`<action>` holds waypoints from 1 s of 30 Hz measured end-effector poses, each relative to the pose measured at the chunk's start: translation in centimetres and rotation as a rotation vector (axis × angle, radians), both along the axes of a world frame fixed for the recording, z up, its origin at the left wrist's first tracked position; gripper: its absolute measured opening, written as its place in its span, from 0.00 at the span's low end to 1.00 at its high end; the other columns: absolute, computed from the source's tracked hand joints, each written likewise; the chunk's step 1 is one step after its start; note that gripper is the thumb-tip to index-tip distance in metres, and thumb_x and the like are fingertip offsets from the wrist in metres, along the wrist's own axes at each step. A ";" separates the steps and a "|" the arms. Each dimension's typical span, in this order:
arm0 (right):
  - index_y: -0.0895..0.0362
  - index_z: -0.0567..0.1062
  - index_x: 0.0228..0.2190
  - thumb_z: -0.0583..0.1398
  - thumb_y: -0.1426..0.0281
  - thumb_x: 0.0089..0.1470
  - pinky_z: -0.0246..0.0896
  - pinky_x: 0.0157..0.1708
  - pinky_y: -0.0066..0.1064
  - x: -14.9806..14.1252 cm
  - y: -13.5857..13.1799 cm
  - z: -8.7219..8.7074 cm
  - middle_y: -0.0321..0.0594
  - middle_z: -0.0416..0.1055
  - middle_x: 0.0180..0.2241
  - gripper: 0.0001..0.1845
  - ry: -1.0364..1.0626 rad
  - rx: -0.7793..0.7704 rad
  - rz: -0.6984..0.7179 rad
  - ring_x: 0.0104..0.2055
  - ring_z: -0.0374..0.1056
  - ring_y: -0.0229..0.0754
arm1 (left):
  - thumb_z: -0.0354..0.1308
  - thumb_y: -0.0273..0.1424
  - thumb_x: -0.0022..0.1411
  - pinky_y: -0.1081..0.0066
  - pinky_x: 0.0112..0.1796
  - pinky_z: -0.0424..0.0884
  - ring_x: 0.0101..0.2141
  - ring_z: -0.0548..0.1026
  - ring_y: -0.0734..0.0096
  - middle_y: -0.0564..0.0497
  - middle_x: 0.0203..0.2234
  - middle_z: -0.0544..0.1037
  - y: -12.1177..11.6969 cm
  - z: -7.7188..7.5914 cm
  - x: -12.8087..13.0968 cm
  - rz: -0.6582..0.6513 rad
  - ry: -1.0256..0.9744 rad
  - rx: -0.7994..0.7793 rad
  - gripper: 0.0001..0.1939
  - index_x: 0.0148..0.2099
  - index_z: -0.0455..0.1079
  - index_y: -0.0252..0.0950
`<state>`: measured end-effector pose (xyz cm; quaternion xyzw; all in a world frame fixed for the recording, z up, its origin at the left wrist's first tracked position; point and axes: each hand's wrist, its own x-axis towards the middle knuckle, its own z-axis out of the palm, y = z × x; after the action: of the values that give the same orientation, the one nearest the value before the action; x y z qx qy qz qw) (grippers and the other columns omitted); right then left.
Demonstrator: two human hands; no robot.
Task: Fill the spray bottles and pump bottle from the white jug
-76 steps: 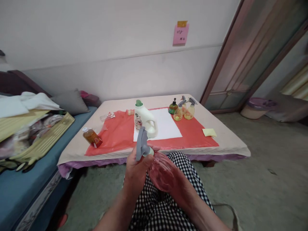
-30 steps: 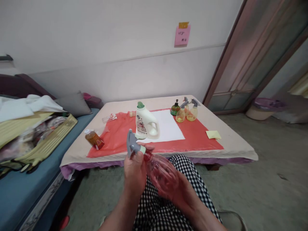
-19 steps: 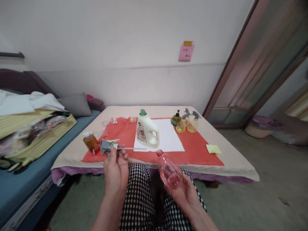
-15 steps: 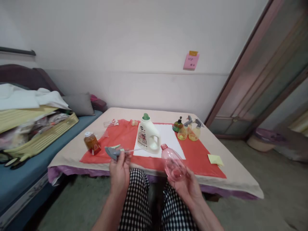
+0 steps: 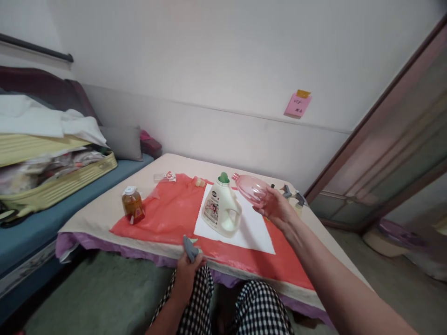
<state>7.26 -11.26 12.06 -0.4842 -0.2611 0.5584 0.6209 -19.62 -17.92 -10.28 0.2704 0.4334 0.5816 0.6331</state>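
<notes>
Head cam: red sheet (image 5: 174, 211) on table (image 5: 91, 214) nr wall (image 5: 195, 70); L hand (image 5: 187, 273) grips spray head (image 5: 190, 249), R hand (image 5: 278, 210) pink btl (image 5: 251, 188) (tilted).

Pink note (image 5: 298, 105), jug label (image 5: 211, 209): both illegible

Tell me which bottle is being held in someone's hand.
The see-through pink bottle, tilted in the right hand; the amber bottle and cream jug stand unheld.

Pink note (image 5: 298, 105) on wall (image 5: 195, 60); grey pillow (image 5: 121, 143) on bed (image 5: 59, 208)
</notes>
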 end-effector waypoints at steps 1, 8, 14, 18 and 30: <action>0.54 0.73 0.37 0.64 0.64 0.52 0.72 0.26 0.33 0.1 0.7 0.4 0.37 0.75 0.31 0.11 -0.029 -0.013 -0.005 0.28 0.73 0.40 | 0.76 0.41 0.46 0.65 0.39 0.78 0.31 0.79 0.66 0.52 0.27 0.80 0.0 0.0 0.0 -0.007 0.001 0.000 0.20 0.35 0.76 0.35; 0.54 0.70 0.37 0.66 0.63 0.49 0.70 0.24 0.32 0.1 3.6 1.9 0.38 0.73 0.32 0.15 -0.239 -0.051 -0.022 0.28 0.71 0.40 | 0.76 0.42 0.44 0.65 0.39 0.77 0.31 0.79 0.65 0.52 0.28 0.80 0.1 -0.3 0.0 -0.001 0.009 -0.011 0.22 0.36 0.76 0.34; 0.53 0.72 0.39 0.68 0.61 0.46 0.70 0.24 0.31 0.2 4.6 3.1 0.40 0.71 0.34 0.19 -0.446 -0.022 -0.014 0.33 0.71 0.43 | 0.75 0.43 0.45 0.64 0.40 0.77 0.31 0.79 0.65 0.51 0.28 0.80 0.1 -0.6 0.1 -0.021 0.004 -0.024 0.22 0.37 0.76 0.33; 0.53 0.72 0.38 0.70 0.59 0.45 0.69 0.23 0.29 0.3 5.0 3.8 0.39 0.71 0.35 0.21 -0.579 0.004 0.023 0.32 0.69 0.40 | 0.75 0.41 0.45 0.65 0.39 0.78 0.31 0.79 0.66 0.51 0.28 0.80 -0.1 -0.6 0.2 -0.012 -0.012 -0.046 0.22 0.39 0.77 0.33; 0.53 0.72 0.44 0.72 0.57 0.41 0.68 0.26 0.30 -1.0 6.0 6.6 0.43 0.71 0.41 0.29 -0.912 0.030 0.029 0.36 0.68 0.41 | 0.77 0.42 0.41 0.64 0.37 0.79 0.30 0.79 0.65 0.50 0.26 0.80 0.0 -0.3 0.4 -0.002 -0.049 -0.077 0.23 0.35 0.77 0.32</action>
<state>6.27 -5.25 18.64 -0.6680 -0.5226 0.2930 0.4414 -19.24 -17.88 -10.54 0.2320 0.4394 0.5704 0.6540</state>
